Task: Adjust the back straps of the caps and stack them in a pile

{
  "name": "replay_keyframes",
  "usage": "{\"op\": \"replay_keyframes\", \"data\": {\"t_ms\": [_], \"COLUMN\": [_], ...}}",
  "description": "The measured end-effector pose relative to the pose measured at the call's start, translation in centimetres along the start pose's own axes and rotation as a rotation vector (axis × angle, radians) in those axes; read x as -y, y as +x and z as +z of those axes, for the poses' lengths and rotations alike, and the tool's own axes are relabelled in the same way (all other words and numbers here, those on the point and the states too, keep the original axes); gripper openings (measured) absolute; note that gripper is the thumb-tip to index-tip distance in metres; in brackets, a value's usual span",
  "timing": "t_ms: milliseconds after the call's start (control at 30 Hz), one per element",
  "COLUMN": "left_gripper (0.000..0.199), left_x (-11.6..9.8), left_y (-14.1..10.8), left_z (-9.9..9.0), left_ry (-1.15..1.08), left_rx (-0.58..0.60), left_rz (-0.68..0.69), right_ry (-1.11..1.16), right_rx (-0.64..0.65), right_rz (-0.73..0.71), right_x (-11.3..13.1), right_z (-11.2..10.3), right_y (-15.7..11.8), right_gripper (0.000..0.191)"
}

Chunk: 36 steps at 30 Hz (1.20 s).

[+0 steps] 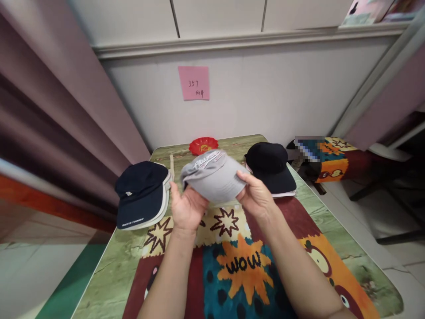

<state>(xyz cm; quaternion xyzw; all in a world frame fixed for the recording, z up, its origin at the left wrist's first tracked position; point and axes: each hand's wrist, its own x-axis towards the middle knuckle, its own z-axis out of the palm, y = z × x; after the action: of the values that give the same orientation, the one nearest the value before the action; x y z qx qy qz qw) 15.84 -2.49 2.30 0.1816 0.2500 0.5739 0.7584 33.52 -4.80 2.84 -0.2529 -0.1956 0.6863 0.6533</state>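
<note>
A grey baseball cap (217,177) with white lettering on its front is held up above the table, tilted, its brim toward the lower right. My right hand (257,195) pinches the brim's right edge, thumb on top and fingers beneath. Under the cap's left side, my left hand (188,208) supports it with fingers partly hidden and the thumb standing apart. Left of my hands lies a dark navy cap (141,190) stacked over lighter caps (164,201). To the right rests a black cap (270,166) with a pale pink brim (285,194) showing below it.
A red scalloped dish (203,145) stands at the table's back. The green marbled table (109,261) carries a patterned cloth (245,261) with "WOW" on it. Behind is a white wall with a pink note (194,83). Curtains (66,88) hang on the left.
</note>
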Motion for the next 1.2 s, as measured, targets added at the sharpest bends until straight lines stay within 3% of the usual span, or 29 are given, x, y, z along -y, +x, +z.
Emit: {"op": "replay_keyframes", "data": {"t_ms": [133, 233, 333, 367, 500, 733, 867, 1000, 1200], "left_gripper": [0.072, 0.06, 0.05, 0.047, 0.038, 0.029, 0.027, 0.025, 0.022], "left_x": [0.2, 0.3, 0.5, 0.6, 0.9, 1.3, 1.3, 1.2, 1.4], "left_y": [-0.5, -0.6, -0.6, -0.5, -0.3, -0.1, -0.1, -0.1, -0.1], "left_z": [0.2, 0.1, -0.2, -0.3, -0.8, -1.1, -1.0, -0.9, -0.9], "left_ry": [0.103, 0.158, 0.215, 0.233, 0.292, 0.345, 0.347, 0.354, 0.367], "left_rx": [0.161, 0.214, 0.234, 0.236, 0.238, 0.173, 0.133, 0.107, 0.068], "left_rz": [-0.148, -0.187, -0.202, -0.205, -0.216, -0.214, -0.204, -0.193, -0.194], "right_ry": [0.071, 0.082, -0.013, -0.018, -0.001, -0.083, -0.212, -0.356, -0.514], "right_rx": [-0.132, -0.275, -0.714, -0.803, -0.959, -1.002, -1.134, -1.31, -1.367], "right_rz": [-0.333, -0.497, -0.549, -0.553, -0.532, -0.528, -0.6, -0.678, -0.7], "right_x": [3.6, 5.8, 6.9, 7.0, 6.7, 6.5, 6.6, 6.9, 7.1], "right_z": [-2.4, -6.3, -10.8, -12.2, -15.6, -16.8, -17.1, -17.3, -17.1], "right_y": [1.0, 2.4, 3.6, 3.8, 4.8, 6.1, 5.5, 4.7, 4.6], "right_gripper": [0.027, 0.026, 0.03, 0.032, 0.026, 0.029, 0.033, 0.056, 0.062]}}
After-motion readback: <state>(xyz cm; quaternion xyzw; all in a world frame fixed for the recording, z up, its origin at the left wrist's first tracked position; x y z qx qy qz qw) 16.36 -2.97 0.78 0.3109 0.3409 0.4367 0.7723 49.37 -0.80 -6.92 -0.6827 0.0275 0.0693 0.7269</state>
